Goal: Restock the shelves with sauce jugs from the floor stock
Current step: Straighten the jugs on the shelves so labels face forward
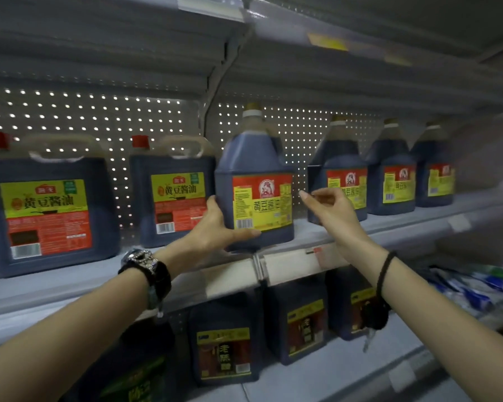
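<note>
A dark sauce jug [254, 169] with a red and yellow label and a gold cap stands at the front edge of the middle shelf [302, 227]. My left hand [218, 227] holds its lower left corner, fingers up the left side and thumb stretched along the bottom front. My right hand [328, 207] hovers just right of the jug with fingers loosely spread, touching nothing I can see. Three matching jugs [389, 175] stand in a row further right on the same shelf.
Two wide red-capped jugs [50, 204] stand left of the held jug. The lower shelf carries several dark jugs [224, 352] and blue-white packets [471, 288] at right. A perforated back panel [145, 111] closes the shelf, and the shelf above [244, 53] hangs low.
</note>
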`<state>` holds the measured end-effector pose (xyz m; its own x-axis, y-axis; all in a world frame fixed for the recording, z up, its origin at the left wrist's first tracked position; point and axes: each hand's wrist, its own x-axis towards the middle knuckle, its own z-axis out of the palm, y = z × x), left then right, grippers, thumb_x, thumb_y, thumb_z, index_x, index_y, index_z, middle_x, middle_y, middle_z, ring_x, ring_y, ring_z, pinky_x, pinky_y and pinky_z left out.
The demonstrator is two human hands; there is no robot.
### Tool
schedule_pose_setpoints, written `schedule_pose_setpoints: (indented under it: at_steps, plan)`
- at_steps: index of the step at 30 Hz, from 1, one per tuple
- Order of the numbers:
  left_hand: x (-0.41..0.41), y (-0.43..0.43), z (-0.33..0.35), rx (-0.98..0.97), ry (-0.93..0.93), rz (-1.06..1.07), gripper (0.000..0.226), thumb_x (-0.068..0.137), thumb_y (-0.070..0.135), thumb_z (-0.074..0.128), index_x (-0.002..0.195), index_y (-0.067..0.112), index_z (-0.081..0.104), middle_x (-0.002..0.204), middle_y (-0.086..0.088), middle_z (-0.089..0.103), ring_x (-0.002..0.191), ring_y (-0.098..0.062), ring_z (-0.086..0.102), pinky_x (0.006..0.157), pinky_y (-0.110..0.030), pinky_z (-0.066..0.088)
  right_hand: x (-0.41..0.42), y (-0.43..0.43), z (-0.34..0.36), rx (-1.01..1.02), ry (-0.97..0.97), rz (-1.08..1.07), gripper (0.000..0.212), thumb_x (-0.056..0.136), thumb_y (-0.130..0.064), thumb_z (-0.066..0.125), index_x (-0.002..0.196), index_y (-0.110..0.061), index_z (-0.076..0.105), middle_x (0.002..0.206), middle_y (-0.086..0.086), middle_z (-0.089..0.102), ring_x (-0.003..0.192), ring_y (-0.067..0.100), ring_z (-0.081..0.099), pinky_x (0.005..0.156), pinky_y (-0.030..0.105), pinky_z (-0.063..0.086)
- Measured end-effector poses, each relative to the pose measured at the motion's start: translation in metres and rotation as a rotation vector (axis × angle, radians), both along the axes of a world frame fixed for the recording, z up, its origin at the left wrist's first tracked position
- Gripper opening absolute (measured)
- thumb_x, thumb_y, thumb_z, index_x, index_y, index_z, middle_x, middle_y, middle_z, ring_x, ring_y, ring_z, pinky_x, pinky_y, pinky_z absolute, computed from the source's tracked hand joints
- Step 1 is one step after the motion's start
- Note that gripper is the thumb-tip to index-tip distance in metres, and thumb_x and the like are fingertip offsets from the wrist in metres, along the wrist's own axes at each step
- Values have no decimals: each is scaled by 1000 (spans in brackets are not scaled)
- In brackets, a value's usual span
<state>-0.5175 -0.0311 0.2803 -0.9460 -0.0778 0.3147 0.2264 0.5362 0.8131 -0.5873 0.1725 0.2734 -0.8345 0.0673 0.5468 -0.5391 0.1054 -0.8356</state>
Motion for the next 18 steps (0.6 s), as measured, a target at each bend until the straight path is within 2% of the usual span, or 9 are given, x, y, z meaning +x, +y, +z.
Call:
schedule_pose_setpoints:
  at_steps: [2, 4, 6, 8, 10, 12, 14, 16, 18]
  plan:
    - [-11, 2, 4, 51, -1, 63, 99, 74, 16, 78, 146, 9, 10, 122, 2, 54, 99, -9, 52, 86, -23, 42, -19, 8, 2, 83, 9, 8, 47, 79, -41, 70, 113, -18, 48, 119, 0, 52, 109, 13, 51, 84, 22, 40]
    - [-19, 6, 9, 99, -12, 107, 93, 70, 20, 81, 141, 12, 21, 106, 10, 55, 87, -4, 55, 74, -20, 47, -33, 16, 7, 188, 3, 112, 62, 76, -47, 71, 124, -18, 43, 129, 0, 48, 117, 14, 48, 93, 27, 41]
    - [-23, 8, 11, 100, -11, 133, 106, 49, 41, 90, 133, 16, 29, 98, 11, 57, 83, 0, 56, 62, -17, 45, -44, 22, 10, 335, -42, 240, 82, 73, -53, 70, 137, -17, 34, 139, 0, 42, 124, 15, 43, 103, 33, 40]
    - [-25, 7, 10, 76, 19, 173, 136, 15, 66, 86, 130, 22, 30, 105, 9, 58, 90, -3, 58, 66, -19, 44, -53, 20, 9, 469, -71, 370, 95, 70, -55, 72, 143, -17, 25, 144, -2, 41, 129, 15, 42, 108, 35, 36]
    - [-28, 4, 8, 55, 22, 203, 142, 8, 70, 82, 132, 24, 29, 111, 7, 59, 97, -6, 59, 77, -24, 48, -59, 15, 4, 570, -87, 480, 105, 63, -59, 75, 144, -17, 23, 143, -3, 44, 128, 15, 44, 110, 37, 34]
    - [-30, 3, 7, 49, 20, 216, 138, 16, 68, 84, 136, 24, 30, 115, 5, 61, 102, -9, 61, 89, -33, 49, -64, 10, -1, 674, -74, 568, 97, 66, -57, 75, 142, -19, 26, 140, -6, 48, 123, 8, 45, 105, 27, 37]
    - [-32, 2, 7, 49, 26, 221, 137, 18, 69, 84, 136, 25, 31, 116, 5, 62, 104, -10, 62, 87, -30, 49, -65, 9, -5, 759, -13, 629, 79, 78, -45, 71, 140, -22, 28, 137, -10, 48, 116, 0, 42, 92, 11, 33]
    - [-32, 1, 6, 34, 24, 219, 136, 17, 70, 83, 135, 27, 32, 116, 5, 62, 103, -10, 62, 84, -27, 49, -70, 13, -5, 757, 16, 647, 78, 79, -47, 69, 141, -23, 28, 140, -11, 45, 123, 3, 42, 97, 15, 32]
    - [-31, 3, 7, 4, 21, 224, 137, 21, 69, 84, 138, 26, 28, 116, 6, 61, 105, -12, 61, 92, -33, 49, -75, 19, -4, 690, 29, 615, 79, 77, -51, 67, 141, -22, 31, 141, -10, 45, 127, 9, 43, 105, 26, 35]
